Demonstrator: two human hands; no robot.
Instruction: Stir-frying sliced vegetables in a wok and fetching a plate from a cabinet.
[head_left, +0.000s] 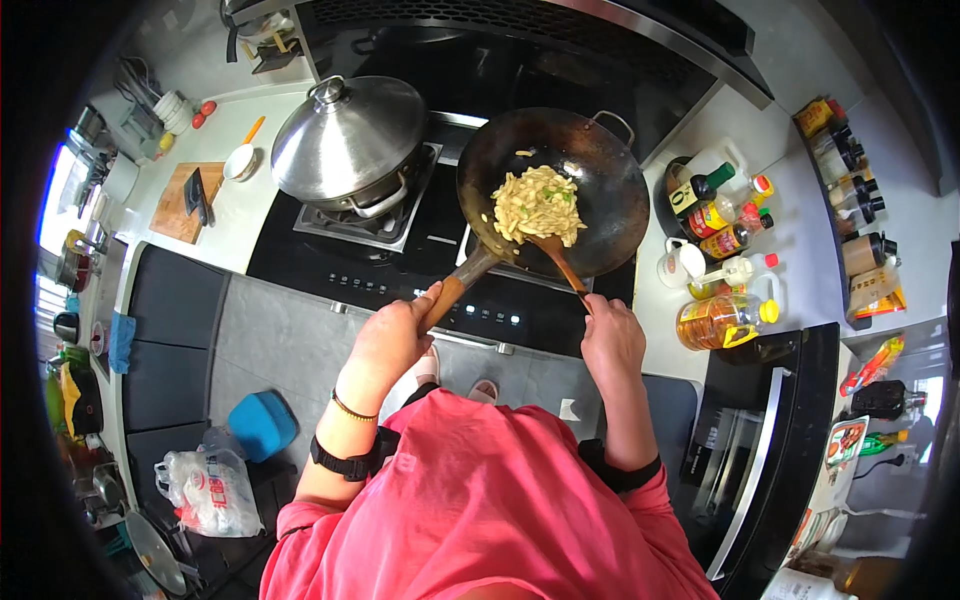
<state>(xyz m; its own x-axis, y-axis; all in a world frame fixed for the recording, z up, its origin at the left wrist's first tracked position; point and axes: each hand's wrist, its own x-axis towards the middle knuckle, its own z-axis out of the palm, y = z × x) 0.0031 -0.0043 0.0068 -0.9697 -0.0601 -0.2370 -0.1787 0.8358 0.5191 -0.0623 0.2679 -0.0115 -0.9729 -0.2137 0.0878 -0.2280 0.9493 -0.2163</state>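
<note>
A dark round-bottomed wok (611, 217) stands over the right burner, holding a heap of pale cut food pieces (538, 202) with a few green bits. My left hand (390, 334) is closed around the wok's wooden handle (448, 300). In my right hand (615, 334) is the shaft of a wooden spatula (566, 271); its blade is partly under the near edge of the food. A few loose pieces lie on the wok wall, away from the heap.
A lidded steel pot (352, 142) sits on the left burner. Left of the hob are a wooden cutting board (176, 199) with a cleaver (196, 193) and a small white bowl (240, 163). Sauce bottles and an oil jug (716, 322) crowd the right counter. The range hood (652, 30) overhangs the hob's back.
</note>
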